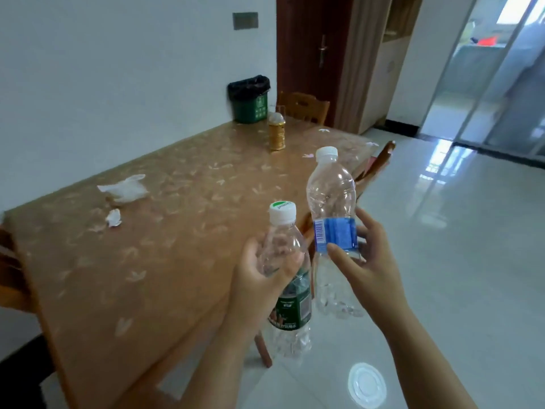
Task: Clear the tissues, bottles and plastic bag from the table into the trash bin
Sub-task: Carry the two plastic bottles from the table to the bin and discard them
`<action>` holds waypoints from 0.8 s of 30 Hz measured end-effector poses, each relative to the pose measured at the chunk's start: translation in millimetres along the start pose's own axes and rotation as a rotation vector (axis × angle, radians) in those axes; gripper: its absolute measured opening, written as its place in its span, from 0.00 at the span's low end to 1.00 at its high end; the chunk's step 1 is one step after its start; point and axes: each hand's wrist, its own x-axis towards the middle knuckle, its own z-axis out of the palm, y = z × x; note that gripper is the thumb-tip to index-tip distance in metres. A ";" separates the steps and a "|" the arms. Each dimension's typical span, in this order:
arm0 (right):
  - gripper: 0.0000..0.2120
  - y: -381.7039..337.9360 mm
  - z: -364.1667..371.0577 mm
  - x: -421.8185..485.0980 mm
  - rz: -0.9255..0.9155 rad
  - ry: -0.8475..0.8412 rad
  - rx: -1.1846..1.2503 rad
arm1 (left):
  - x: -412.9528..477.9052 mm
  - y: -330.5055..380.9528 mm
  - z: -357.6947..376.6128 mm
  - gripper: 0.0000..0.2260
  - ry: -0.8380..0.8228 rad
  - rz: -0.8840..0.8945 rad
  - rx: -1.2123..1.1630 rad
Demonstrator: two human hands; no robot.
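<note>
Off table's near edge: left hand (259, 278) grasping green bottle (287, 278), right hand (364, 267) grasping blue bottle (331, 208); carrying next toward bin (249, 98) at eleven o'clock.

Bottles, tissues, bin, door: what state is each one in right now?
Green-label bottle: capped, empty, held in left hand.
Blue-label bottle: capped, empty, held in right hand.
Plastic bag: crumpled on the table.
Tissue: crumpled beside the bag.
Trash bin: open, black liner.
Door: closed.
</note>
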 end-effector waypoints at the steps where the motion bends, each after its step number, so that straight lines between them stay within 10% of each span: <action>1: 0.29 5.5 -21.2 -2.7 0.009 0.041 -0.011 | -2.2 0.5 20.9 0.17 -0.032 -0.002 0.009; 24: 0.29 133.7 -286.3 115.6 0.198 0.459 -0.151 | 148.1 -30.0 363.3 0.29 -0.528 -0.073 0.002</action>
